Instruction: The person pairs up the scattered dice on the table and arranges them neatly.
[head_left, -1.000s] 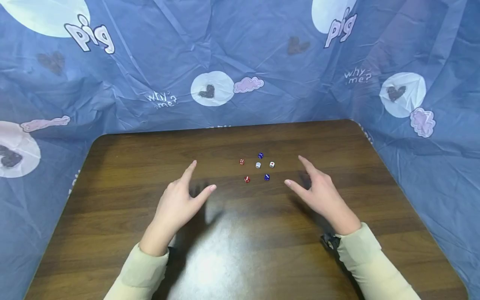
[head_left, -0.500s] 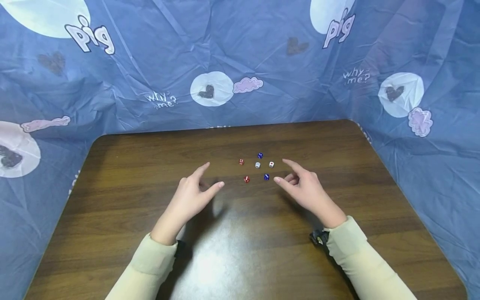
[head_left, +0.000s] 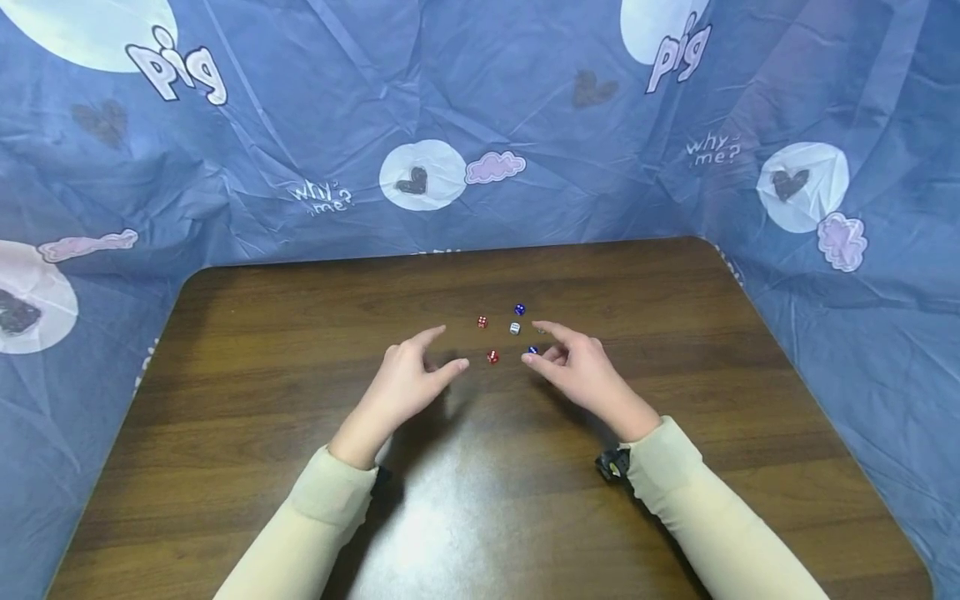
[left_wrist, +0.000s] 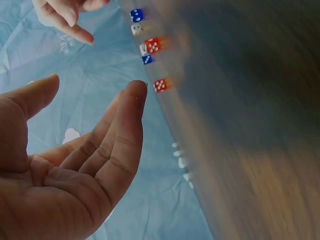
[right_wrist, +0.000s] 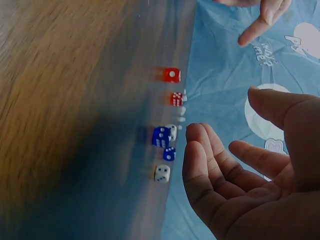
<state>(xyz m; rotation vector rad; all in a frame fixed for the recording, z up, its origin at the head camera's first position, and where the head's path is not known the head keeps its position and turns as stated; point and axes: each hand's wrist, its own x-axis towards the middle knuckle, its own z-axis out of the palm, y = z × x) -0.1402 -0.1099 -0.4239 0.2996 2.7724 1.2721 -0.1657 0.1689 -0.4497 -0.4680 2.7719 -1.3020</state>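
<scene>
Two red dice [head_left: 492, 357], two blue dice [head_left: 520, 309] and two white dice [head_left: 515, 328] lie scattered on a wooden table [head_left: 262, 333] as the left hand [head_left: 405, 382] and right hand [head_left: 581, 369], fingers spread and holding nothing, close in from both sides, putting the dice within easy reach. One white die [right_wrist: 162, 173], nearly hidden behind the right forefinger in the head view, shows plainly from the right wrist.

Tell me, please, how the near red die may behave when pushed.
The near red die likely slides: its faces look flat and the table glossy. Being a cube, it may tumble under a hard push. Far smaller than the left hand, it is probably light.
</scene>
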